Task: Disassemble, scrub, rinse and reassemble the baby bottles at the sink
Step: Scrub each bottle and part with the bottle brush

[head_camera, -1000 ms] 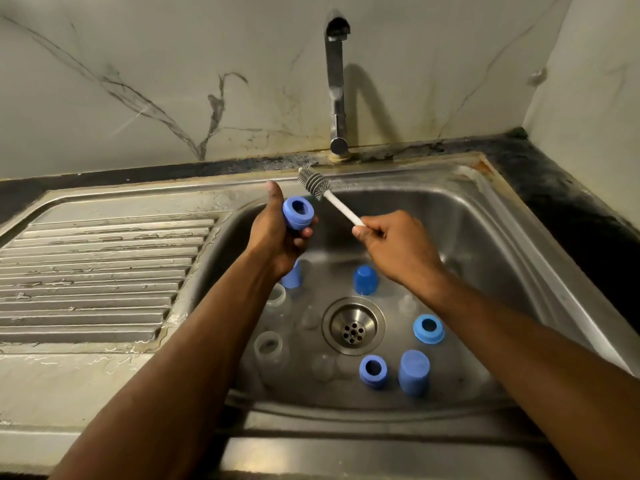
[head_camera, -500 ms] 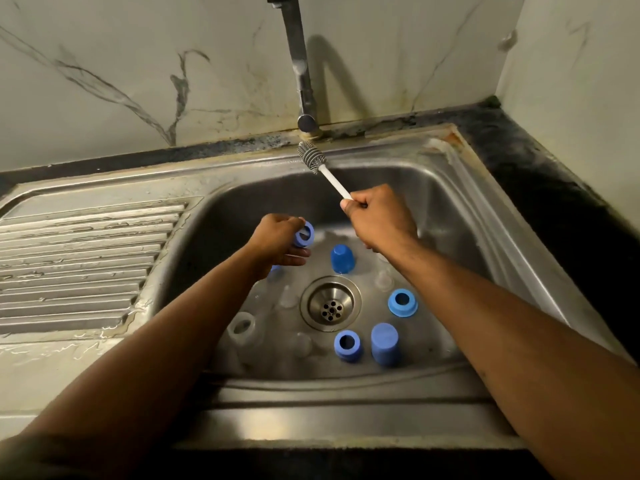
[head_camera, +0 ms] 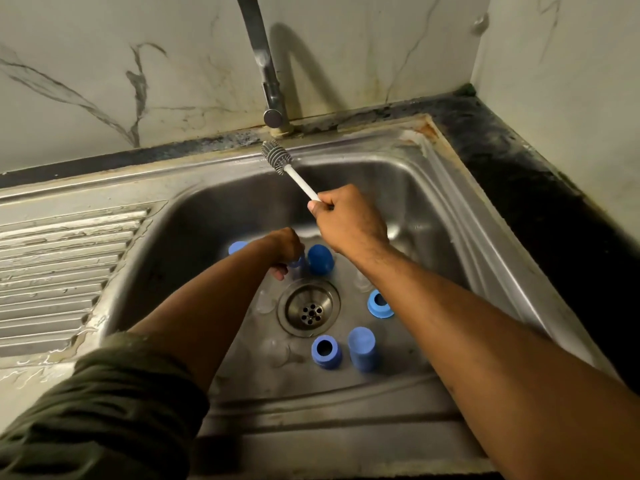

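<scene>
On the far left the ribbed draining board (head_camera: 65, 258) of the steel sink (head_camera: 460, 188) is wet, and it looks the same as a second ago.

The real change is with the left hand (head_camera: 282, 249). A second ago it was held up near the rim, gripping a blue screw ring with the hole facing the camera. Half a second ago it was carrying that ring down. Now it is low in the basin, just left of the drain (head_camera: 309, 307), with its fingers curled round something small and bluish (head_camera: 298, 262). The hand hides most of it, so I cannot tell whether that is the same ring being put down or another piece being picked up. My guess is that one ring is scrubbed and the person is swapping parts.

Just right of that hand stands a dark blue cap (head_camera: 320, 259), unmoved. The brush (head_camera: 277, 157) points up towards the base of the tap (head_camera: 273, 114), and the right hand (head_camera: 349, 220) grips its white handle with fingers and thumb closed tight. That hold is unchanged, only idle while the left hand works.

Further right and nearer, a blue ring (head_camera: 380, 304), a second ring (head_camera: 325, 351) and a tall blue cap (head_camera: 362, 353) sit where they were. Clear bottle pieces lie faintly around the drain. Everything is still apart, so scrubbing is only partly done, with rinsing and reassembly to come.
</scene>
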